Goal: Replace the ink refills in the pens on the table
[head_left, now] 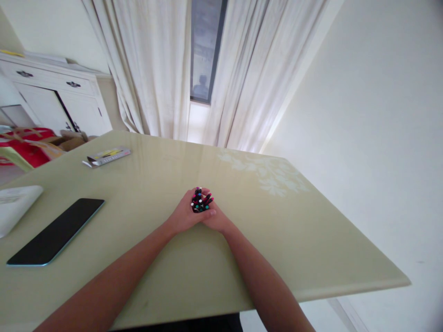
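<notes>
Pale-green table (166,272), bunched pens (200,201) at 12 o'clock, left hand (182,214) and right hand (217,222) wrapped round them, fingers closed; step looks like gathering, next move likely calls for a snug two-palm grip.

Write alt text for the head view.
The left hand and right hand together cup a bundle of dark pens with coloured ends at a pale green table. To their left lie a black-screened tablet and an opened box; curtains flank a narrow window behind.
</notes>
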Action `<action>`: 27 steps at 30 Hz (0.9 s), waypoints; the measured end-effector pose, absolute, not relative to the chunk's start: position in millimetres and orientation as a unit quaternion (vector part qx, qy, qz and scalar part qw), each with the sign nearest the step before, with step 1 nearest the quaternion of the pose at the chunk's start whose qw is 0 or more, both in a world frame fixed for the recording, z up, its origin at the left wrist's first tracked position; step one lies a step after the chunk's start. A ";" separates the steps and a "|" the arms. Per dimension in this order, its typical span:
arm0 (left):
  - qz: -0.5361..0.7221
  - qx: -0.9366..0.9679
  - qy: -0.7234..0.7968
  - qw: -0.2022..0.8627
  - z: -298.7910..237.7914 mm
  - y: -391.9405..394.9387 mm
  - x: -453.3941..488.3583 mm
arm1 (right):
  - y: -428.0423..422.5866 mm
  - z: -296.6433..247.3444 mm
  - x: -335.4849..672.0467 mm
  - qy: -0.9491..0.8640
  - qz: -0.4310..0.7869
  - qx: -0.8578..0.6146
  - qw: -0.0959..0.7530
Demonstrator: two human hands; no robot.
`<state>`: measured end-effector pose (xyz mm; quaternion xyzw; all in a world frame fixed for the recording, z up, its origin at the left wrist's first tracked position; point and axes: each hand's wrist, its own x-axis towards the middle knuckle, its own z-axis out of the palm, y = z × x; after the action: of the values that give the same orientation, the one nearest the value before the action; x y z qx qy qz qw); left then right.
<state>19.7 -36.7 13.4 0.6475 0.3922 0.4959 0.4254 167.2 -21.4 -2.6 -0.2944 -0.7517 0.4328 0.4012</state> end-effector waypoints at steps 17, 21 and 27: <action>0.514 0.682 0.416 0.313 38.0 -49.4 18.9 | -31.1 8.3 157.0 -0.750 0.460 -0.296 0.371; 0.504 0.689 0.425 0.303 32.6 -45.0 18.2 | -30.9 6.3 152.1 -0.753 0.427 -0.317 0.386; 0.489 0.707 0.413 0.299 31.9 -42.2 16.4 | -32.5 5.2 154.2 -0.767 0.402 -0.332 0.374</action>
<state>16.4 -42.2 31.9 0.7072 0.4134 0.4894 0.2992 154.2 -32.5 5.2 -0.3319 -0.7666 0.4025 0.3743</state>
